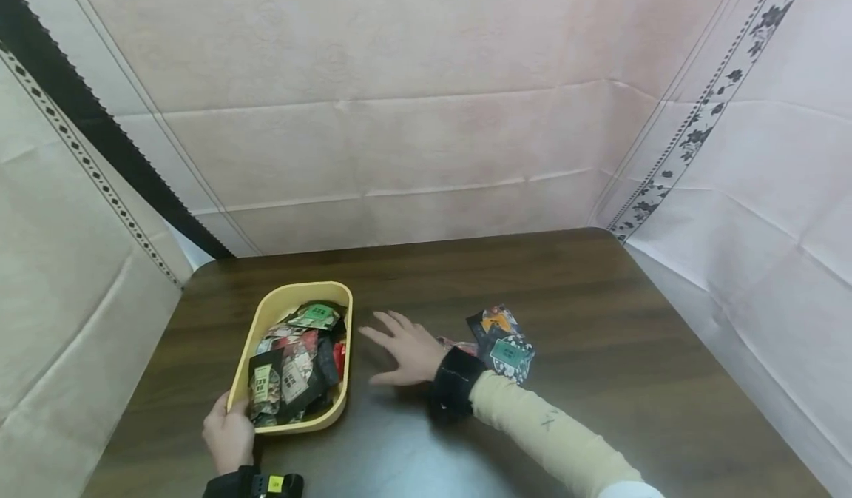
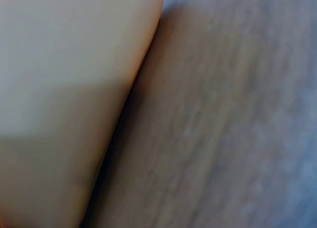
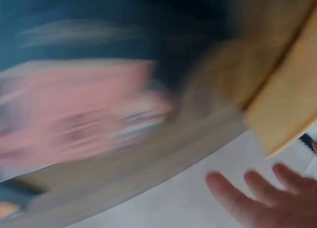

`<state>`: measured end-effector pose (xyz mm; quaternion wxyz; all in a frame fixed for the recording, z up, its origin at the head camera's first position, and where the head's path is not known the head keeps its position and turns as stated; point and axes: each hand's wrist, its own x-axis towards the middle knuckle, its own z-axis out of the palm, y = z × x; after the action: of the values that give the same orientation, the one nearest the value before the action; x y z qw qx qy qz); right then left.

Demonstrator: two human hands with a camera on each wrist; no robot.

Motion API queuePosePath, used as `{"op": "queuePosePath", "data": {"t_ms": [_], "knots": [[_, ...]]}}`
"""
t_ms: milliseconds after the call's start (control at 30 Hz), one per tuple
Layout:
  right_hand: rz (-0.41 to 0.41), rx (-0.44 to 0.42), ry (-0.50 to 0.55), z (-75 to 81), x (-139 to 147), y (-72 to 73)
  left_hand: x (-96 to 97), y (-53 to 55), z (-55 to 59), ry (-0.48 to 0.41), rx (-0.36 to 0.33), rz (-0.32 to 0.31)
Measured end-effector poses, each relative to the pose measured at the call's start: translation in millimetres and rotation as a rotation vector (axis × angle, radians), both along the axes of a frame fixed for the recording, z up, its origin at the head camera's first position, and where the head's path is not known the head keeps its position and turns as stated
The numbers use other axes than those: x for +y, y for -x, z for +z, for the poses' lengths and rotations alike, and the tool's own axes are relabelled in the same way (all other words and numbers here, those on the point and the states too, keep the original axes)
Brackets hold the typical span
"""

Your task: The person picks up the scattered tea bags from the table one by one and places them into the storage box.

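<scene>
A pale yellow plastic basket (image 1: 313, 289) stands on the left part of the table, holding several small printed packets (image 1: 302, 365) in black, red and green. At its near left corner my left hand (image 1: 228, 435) grips the rim, thumb over the edge. The left wrist view shows only the basket's outer wall (image 2: 64, 60) beside the wood. My right hand (image 1: 409, 354), fingers spread and nothing held, hovers between the basket and some loose packets. Those are a dark packet with a green label (image 1: 511, 354) and a pink one (image 1: 464, 347) partly hidden behind my wrist.
The brown wooden table (image 1: 599, 379) has a far edge against a hanging pale cloth (image 1: 399, 150). More cloth hangs at the left and right sides. In the right wrist view, a blurred pink packet (image 3: 84, 114) and the basket's wall (image 3: 287, 89) show.
</scene>
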<state>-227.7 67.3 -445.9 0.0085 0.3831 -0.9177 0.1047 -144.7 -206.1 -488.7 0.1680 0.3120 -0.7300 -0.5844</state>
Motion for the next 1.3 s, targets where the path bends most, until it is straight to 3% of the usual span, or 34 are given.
{"op": "queuePosePath", "data": {"t_ms": [100,233,367,433,633,933,1067,1167,1300], "knots": [[-0.029,-0.049,-0.051,-8.3,36.0,0.9,-0.1,-0.2,0.1,0.001,0.003,-0.005],[-0.127,-0.12,-0.026,-13.5,74.4,5.2,-0.4,0.4,0.1,-0.017,0.011,-0.005],[-0.18,-0.169,-0.01,-16.8,94.9,7.6,-0.4,0.5,1.2,-0.023,-0.005,0.007],[-0.166,-0.178,-0.024,-20.0,98.8,6.1,-1.2,0.5,1.5,-0.024,-0.002,0.006],[-0.066,-0.188,-0.141,-26.3,93.1,-2.6,-1.3,-0.8,3.3,-0.027,0.001,-0.009],[-0.059,-0.122,-0.279,-21.3,70.3,-7.2,-3.4,-2.3,1.8,-0.024,0.002,0.002],[-0.033,-0.073,-0.276,-25.3,60.7,-6.1,-4.3,-2.0,0.8,-0.009,-0.007,0.016],[-0.058,0.019,-0.226,-28.0,56.3,-4.1,-2.8,-0.5,0.0,0.012,-0.029,0.03],[-0.112,0.106,-0.133,-27.3,53.6,-0.2,-1.2,-0.6,-0.5,0.011,-0.008,0.022]]}}
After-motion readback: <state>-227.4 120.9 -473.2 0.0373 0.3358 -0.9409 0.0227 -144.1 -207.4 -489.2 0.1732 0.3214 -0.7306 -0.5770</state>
